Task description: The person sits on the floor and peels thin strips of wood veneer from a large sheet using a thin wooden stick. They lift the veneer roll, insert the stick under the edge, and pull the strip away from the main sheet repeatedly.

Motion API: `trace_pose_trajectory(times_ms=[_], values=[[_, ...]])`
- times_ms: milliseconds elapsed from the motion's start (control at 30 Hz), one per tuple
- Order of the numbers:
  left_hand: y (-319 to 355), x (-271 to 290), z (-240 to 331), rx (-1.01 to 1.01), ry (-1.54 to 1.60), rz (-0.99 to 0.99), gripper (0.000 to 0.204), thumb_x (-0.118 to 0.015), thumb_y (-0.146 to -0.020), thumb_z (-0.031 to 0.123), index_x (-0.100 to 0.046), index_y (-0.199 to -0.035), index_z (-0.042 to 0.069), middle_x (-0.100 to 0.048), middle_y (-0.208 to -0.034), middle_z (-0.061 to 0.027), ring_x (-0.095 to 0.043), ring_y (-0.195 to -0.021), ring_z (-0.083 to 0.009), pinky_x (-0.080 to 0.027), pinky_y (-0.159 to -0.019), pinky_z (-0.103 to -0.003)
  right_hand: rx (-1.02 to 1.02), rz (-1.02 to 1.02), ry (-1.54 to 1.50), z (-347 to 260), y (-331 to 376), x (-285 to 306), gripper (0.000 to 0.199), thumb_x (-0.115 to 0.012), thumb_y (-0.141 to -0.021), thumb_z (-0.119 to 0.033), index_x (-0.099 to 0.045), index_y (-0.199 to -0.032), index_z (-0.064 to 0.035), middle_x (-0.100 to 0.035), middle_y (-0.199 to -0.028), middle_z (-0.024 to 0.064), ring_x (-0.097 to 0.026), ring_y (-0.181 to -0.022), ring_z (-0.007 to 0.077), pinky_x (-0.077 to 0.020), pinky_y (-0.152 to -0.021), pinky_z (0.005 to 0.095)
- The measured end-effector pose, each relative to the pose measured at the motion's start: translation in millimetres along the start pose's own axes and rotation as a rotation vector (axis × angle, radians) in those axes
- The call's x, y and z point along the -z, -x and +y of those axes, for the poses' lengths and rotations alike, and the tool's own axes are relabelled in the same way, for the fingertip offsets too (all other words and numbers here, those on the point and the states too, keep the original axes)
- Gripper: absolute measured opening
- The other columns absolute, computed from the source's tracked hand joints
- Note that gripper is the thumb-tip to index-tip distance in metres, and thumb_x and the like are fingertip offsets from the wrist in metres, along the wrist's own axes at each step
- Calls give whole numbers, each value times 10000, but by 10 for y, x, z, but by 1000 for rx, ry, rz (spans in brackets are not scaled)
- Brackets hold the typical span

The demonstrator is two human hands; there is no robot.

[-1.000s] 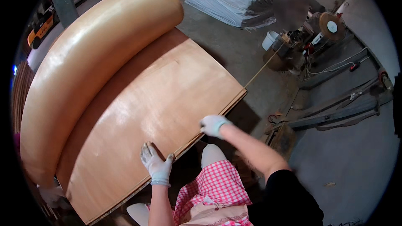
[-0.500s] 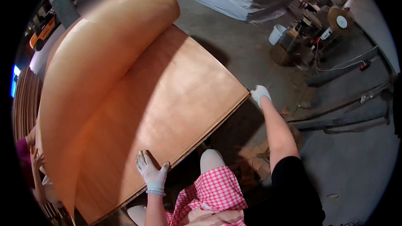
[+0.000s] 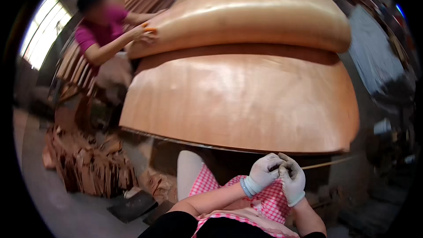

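I'd keep that thin strip (image 3: pixel 327 163) clear of the sheet (image 3: pixel 229 101), right hand (image 3: pixel 292 180) fingers clamped on it, left hand (image 3: pixel 264 171) fingers curled, can't tell if gripping.

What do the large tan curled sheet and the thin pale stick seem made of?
Large tan curled sheet: probably wood veneer, satiny, given woody tone, bend and soft highlights. Thin pale stick: perhaps wood, by its straw colour; finish unclear.
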State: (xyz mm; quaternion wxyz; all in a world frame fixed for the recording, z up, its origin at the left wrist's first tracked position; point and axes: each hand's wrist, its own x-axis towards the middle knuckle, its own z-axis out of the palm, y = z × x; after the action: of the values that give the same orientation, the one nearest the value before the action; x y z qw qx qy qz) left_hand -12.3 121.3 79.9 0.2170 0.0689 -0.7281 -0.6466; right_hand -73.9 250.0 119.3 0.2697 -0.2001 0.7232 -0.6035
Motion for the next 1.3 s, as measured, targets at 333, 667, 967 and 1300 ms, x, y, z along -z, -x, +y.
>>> trace_pose_trajectory(times_ms=[333,667,967,1300], values=[[580,3029,-709,452,-194,1005,101,-683,-786,-55,-666,-780,44,-649,-750,-17,-582,-688,-103,-500,-644,-256,2,-164,738,312,-738,300,195,-631,-881,-152,-659,-941,31,-680,-858,152,-660,-802,229,-519,-755,336],[1365,5684,-1168,803,-851,1049,266,-772,-781,216,-699,-881,-19,-693,-775,-126,-620,-689,-174,-509,-711,-326,-163,-112,1158,536,-993,1317,292,-634,-837,-238,-682,-889,46,-678,-766,190,-673,-746,270,-510,-704,376],[1154,5561,-1010,864,-990,973,369,-714,-783,188,-656,-1105,16,-690,-1038,-186,-661,-936,-302,-512,-870,-399,-494,-187,1288,656,-1278,1087,489,-700,-758,-418,-699,-1015,-1,-666,-1029,250,-639,-991,390,-503,-873,448],[-538,689,-778,195,-1146,-62,964,-685,-784,415,-222,-1480,-65,-244,-1530,-274,-193,-1433,-411,-119,-1186,-489,-459,-224,1201,710,-1283,1080,474,-643,-778,-424,-698,-1021,-21,-658,-1085,239,-630,-1028,382,-499,-908,442]])
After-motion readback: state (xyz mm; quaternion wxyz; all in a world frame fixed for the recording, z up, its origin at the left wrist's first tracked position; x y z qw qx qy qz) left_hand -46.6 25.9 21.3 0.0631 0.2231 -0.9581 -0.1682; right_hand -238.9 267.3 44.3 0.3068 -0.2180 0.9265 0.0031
